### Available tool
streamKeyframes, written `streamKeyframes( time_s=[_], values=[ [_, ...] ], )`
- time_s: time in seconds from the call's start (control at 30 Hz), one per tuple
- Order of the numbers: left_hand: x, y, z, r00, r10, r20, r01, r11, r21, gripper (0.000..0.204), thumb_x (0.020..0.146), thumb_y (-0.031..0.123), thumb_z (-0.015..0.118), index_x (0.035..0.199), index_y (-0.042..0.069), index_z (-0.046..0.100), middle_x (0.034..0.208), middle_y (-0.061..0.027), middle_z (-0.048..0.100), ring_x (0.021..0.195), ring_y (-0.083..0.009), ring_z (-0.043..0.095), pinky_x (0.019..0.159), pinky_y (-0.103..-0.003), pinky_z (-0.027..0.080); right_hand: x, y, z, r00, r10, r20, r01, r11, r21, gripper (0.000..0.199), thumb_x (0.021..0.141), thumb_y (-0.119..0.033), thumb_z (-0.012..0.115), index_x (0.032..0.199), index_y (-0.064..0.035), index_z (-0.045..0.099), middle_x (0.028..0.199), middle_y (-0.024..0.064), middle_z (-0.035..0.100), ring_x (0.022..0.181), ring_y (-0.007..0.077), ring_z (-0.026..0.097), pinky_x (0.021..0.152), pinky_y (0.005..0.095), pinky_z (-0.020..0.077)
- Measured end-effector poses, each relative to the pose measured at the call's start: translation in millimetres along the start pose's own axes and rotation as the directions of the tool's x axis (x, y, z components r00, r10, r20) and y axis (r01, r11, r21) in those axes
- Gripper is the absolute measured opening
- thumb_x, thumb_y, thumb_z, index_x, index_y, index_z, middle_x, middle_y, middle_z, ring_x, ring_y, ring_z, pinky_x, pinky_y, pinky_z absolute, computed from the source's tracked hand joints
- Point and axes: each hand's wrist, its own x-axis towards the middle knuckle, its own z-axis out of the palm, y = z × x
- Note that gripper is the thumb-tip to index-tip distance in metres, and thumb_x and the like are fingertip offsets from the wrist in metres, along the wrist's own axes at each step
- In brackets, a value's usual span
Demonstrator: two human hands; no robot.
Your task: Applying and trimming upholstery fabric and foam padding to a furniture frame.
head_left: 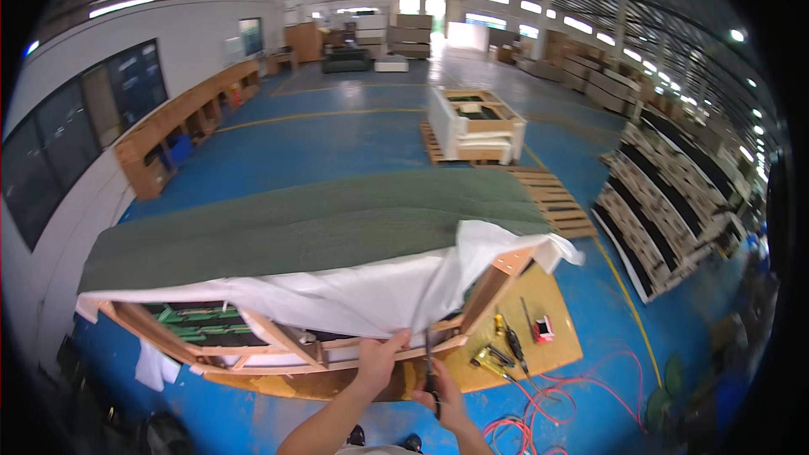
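Note:
In front of me lies a sofa-like wooden frame [291, 341] with dark green fabric [329, 215] over its upper side. White cloth [337, 295] hangs along its near side, bunched toward the right. My left hand [378, 362] pinches the lower edge of this cloth beside the bottom rail. Just right of it, my right hand [447, 402] grips dark-handled scissors [428, 358]. Their blades point upward next to the cloth; whether they touch it I cannot tell. Green straps [198, 324] show through the frame's left opening.
On the yellowish board [556, 345] lie a yellow-handled screwdriver [500, 325], air tools [516, 345] and a small red-and-white box [543, 329]. A red hose [531, 413] coils on the blue floor. Beyond stand a pallet [552, 202], a wrapped furniture piece [455, 131] and stacked patterned panels [653, 211].

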Motion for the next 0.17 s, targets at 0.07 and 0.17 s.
streamKeyframes(
  time_s=[0.07,0.17],
  values=[
    [-1.4,7.5,-3.2,1.0,-0.016,0.0,0.016,1.0,0.012,0.019,0.087,0.014,0.077,0.098,0.002,0.069,0.085,-0.0024,0.069,0.076,-0.0132,0.064,0.072,-0.029,0.051,-4.3,12.4,-8.1,0.997,0.012,-0.071,-0.008,0.998,0.063,0.084,0.084,-0.01,0.078,0.153,-0.0064,0.032,0.092,0.0027,0.059,0.081,0.0138,0.06,0.074,0.0281,0.0513],
    [-4.4,30.6,-30.6,0.997,0.068,0.043,-0.063,0.991,-0.12,0.028,0.09,0.019,0.076,0.108,0.0,0.066,0.098,-0.006,0.07,0.085,-0.014,0.065,0.077,-0.032,0.054,1.7,31.6,-20.0,0.995,0.075,0.06,-0.085,0.979,0.183,0.082,0.083,-0.013,0.077,0.153,-0.0087,0.034,0.097,0.0056,0.063,0.081,0.016,0.064,0.067,0.028,0.0549]
  ],
)
